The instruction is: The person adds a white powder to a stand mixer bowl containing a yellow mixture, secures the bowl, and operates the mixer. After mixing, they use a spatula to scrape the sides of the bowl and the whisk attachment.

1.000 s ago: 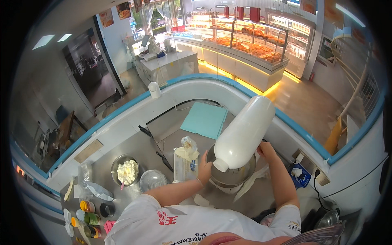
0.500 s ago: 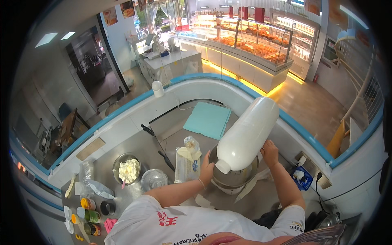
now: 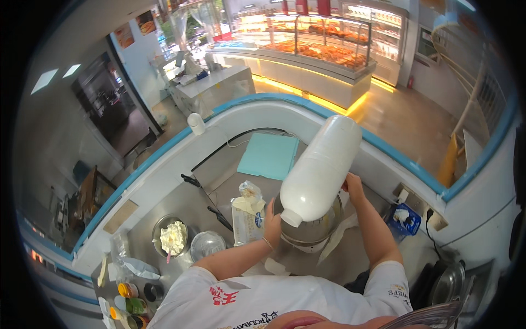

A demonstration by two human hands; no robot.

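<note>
A white stand mixer head (image 3: pixel 320 170) is tilted up over a steel mixing bowl (image 3: pixel 312 233) on the steel counter. My left hand (image 3: pixel 272 222) grips the bowl's left rim. My right hand (image 3: pixel 353 186) is against the right side of the raised head, its fingers partly hidden behind it. The inside of the bowl is hidden by the head. A clear plastic bag of pale stuff (image 3: pixel 246 216) stands just left of my left hand.
A teal mat (image 3: pixel 269 156) lies behind the mixer. To the left sit a metal bowl of cream-coloured lumps (image 3: pixel 172 241), a glass bowl (image 3: pixel 207 244) and black-handled tools (image 3: pixel 219 216). Small jars (image 3: pixel 126 301) crowd the lower left. A blue object (image 3: pixel 404 218) sits by the right wall.
Hardly anything: both hands stay at the bowl and the mixer head, and the view has shifted slightly.
</note>
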